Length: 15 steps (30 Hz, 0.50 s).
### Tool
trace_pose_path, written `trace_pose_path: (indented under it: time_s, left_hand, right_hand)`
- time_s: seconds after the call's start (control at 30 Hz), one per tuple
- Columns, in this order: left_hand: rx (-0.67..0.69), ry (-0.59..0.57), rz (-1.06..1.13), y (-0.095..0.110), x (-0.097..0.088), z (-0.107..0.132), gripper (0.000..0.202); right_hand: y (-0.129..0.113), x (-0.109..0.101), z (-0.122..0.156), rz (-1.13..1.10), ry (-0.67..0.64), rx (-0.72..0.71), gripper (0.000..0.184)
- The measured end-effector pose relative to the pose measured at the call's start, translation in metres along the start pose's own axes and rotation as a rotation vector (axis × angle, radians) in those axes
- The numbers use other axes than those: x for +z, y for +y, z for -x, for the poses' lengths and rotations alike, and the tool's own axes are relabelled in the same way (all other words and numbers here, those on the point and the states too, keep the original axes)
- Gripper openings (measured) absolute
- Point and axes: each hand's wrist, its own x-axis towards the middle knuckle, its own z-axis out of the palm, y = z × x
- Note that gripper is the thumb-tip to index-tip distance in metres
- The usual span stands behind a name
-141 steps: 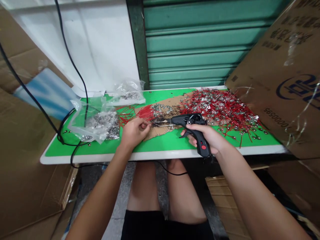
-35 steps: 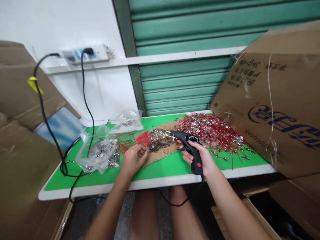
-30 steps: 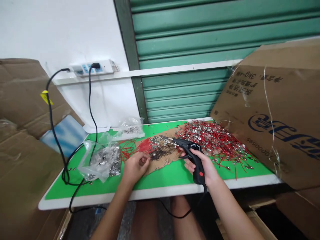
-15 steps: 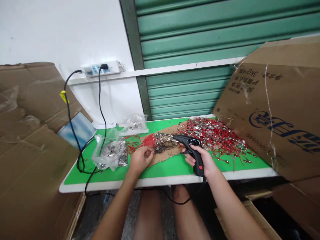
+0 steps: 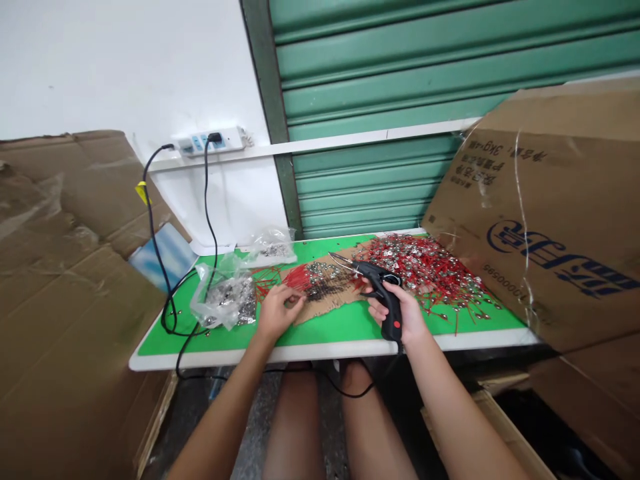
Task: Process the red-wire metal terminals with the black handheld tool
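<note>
My right hand (image 5: 407, 313) is wrapped around the grip of a black soldering gun (image 5: 387, 297). Its thin metal tip points left and hovers over the back edge of a piece of brown cardboard (image 5: 325, 307). On this cardboard lies a row of red wires (image 5: 299, 277) with small shiny metal ends (image 5: 325, 270), beside a dark scorched strip (image 5: 323, 290). My left hand (image 5: 280, 310) rests at the cardboard's left part, thumb and fingertips pinched together by the wires. What they pinch is too small to make out.
A big heap of red wires with metal ends (image 5: 425, 263) covers the right of the green mat (image 5: 340, 327). Plastic bags of metal parts (image 5: 230, 300) sit at left. Black cords hang from a power strip (image 5: 227, 139). Cardboard sheets (image 5: 570, 200) flank both sides.
The soldering gun's tip has lifted away from the row of metal ends toward the back right. My left fingers have shifted slightly and stay near the wires. The view has moved a little.
</note>
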Motion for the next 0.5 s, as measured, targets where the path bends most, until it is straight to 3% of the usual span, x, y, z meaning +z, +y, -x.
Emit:
trace_pose_path:
  time_s: [0.13, 0.27, 0.33, 0.4, 0.5]
  left_hand:
    - [-0.025, -0.003, 0.016, 0.011, -0.001, -0.015, 0.017]
    - [-0.166, 0.091, 0.145, 0.051, 0.024, -0.051, 0.020]
    - [-0.142, -0.025, 0.247, 0.071, 0.044, -0.066, 0.021]
    - [-0.012, -0.152, 0.249, 0.082, 0.057, -0.076, 0.027]
    - [-0.024, -0.139, 0.152, 0.078, 0.057, -0.082, 0.024]
  right_hand:
    - [-0.002, 0.000, 0.000, -0.026, 0.012, -0.022, 0.023]
    - [-0.002, -0.001, 0.000, -0.020, 0.014, -0.054, 0.023]
    - [-0.003, -0.001, 0.001, -0.010, 0.023, -0.081, 0.024]
    - [-0.003, -0.002, 0.002, -0.002, 0.044, -0.096, 0.024]
    - [-0.002, -0.002, 0.002, -0.010, 0.062, -0.078, 0.024]
